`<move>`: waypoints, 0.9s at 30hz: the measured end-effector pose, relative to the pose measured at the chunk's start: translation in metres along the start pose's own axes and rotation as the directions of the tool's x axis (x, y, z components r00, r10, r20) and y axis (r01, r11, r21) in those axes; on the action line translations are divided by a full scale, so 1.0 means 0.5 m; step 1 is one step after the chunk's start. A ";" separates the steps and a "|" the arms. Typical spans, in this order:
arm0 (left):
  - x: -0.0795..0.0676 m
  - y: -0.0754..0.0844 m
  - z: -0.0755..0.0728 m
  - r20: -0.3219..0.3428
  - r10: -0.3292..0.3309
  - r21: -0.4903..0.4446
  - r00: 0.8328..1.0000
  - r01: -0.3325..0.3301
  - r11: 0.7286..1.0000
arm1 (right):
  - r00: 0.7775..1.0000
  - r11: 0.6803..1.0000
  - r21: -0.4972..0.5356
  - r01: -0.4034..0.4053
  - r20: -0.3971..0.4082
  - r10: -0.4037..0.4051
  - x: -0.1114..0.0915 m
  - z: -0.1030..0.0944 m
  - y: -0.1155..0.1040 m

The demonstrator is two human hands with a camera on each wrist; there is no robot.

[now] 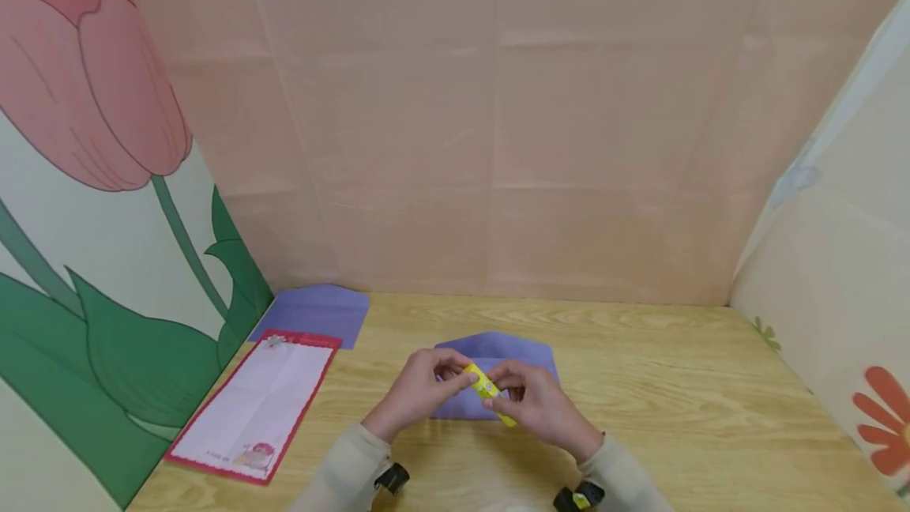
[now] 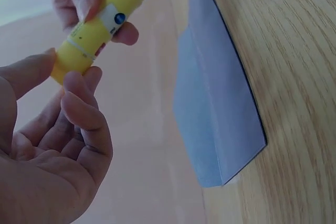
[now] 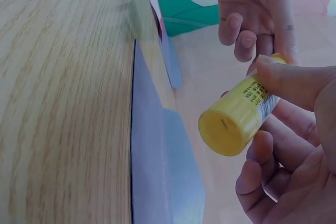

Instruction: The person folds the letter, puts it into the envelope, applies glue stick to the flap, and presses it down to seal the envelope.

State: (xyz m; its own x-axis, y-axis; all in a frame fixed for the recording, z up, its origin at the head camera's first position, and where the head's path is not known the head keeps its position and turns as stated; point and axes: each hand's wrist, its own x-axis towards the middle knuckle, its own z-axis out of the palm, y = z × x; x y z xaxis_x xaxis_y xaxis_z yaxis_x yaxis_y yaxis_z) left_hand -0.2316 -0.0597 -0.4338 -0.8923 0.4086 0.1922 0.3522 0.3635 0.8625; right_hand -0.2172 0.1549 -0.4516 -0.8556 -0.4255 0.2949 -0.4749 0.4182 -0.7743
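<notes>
A yellow glue stick point(image 1: 483, 385) is held slantwise between both hands, above a purple envelope point(image 1: 490, 346) whose flap stands unfolded toward the back. My left hand point(image 1: 423, 385) pinches the glue stick's cap end between thumb and fingertips, as the left wrist view shows. Around the body, my right hand point(image 1: 536, 401) grips with thumb and curled fingers. In the right wrist view the round base of the glue stick point(image 3: 226, 129) faces the camera, and small print shows on its side. The cap appears to be on the tube.
On the left of the wooden table point(image 1: 675, 385) lies a white sheet with a red border point(image 1: 249, 409). It partly overlaps a second purple envelope point(image 1: 313, 310) at the back left corner. Flower-patterned panels stand at both sides, and a pinkish sheet point(image 1: 490, 141) hangs behind.
</notes>
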 end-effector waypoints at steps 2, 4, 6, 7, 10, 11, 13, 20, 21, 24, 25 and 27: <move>0.001 -0.003 0.001 0.002 0.004 0.004 1.000 -0.004 1.000 | 1.000 1.000 0.003 -0.003 0.005 0.003 0.000 0.000 0.000; 0.002 -0.006 0.002 0.006 0.014 0.002 1.000 -0.014 1.000 | 1.000 1.000 0.010 -0.010 0.013 0.010 -0.001 0.000 0.002; 0.002 -0.009 0.003 0.010 0.020 0.000 1.000 -0.020 1.000 | 1.000 1.000 0.018 -0.016 0.021 0.016 -0.001 0.000 0.004; 0.002 -0.011 0.003 0.011 0.022 -0.004 1.000 -0.022 1.000 | 1.000 1.000 0.022 -0.019 0.025 0.018 -0.001 0.001 0.005; 0.002 -0.012 0.003 0.014 0.014 -0.007 1.000 -0.014 1.000 | 0.999 1.000 0.014 -0.024 0.026 0.024 0.000 0.001 0.002; 0.002 -0.012 0.003 0.016 0.010 -0.007 1.000 -0.010 1.000 | 0.999 1.000 0.011 -0.022 0.026 0.022 0.000 0.000 -0.005; 0.003 -0.012 0.003 0.029 -0.006 -0.006 1.000 0.006 1.000 | 0.999 1.000 0.007 -0.026 0.031 0.025 -0.001 -0.006 -0.025; -0.001 -0.038 0.009 0.095 -0.076 0.058 0.993 0.070 0.996 | 0.996 0.992 -0.101 -0.079 -0.051 0.074 -0.004 -0.019 0.035; -0.002 -0.045 0.009 0.092 -0.079 0.096 0.993 0.070 0.993 | 0.995 0.990 -0.117 -0.079 -0.073 0.070 -0.005 -0.024 0.040; -0.003 -0.063 0.004 0.073 -0.076 0.225 0.994 0.058 0.973 | 0.987 0.986 -0.135 -0.097 -0.137 0.079 -0.009 -0.041 0.057; -0.003 -0.068 0.001 0.062 -0.078 0.264 0.995 0.059 0.963 | 0.983 0.983 -0.138 -0.119 -0.158 0.097 -0.011 -0.047 0.063; -0.001 -0.078 -0.003 0.036 -0.077 0.348 0.996 0.060 0.936 | 0.970 0.975 -0.141 -0.172 -0.197 0.143 -0.013 -0.061 0.072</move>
State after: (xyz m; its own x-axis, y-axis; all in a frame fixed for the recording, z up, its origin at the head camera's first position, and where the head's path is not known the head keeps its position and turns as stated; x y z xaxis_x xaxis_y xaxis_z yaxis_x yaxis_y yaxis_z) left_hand -0.2451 -0.0755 -0.4668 -0.9060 0.4092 0.1083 0.3747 0.6559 0.6553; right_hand -0.2349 0.1974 -0.4644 -0.9383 -0.1948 0.2856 -0.3446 0.5939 -0.7270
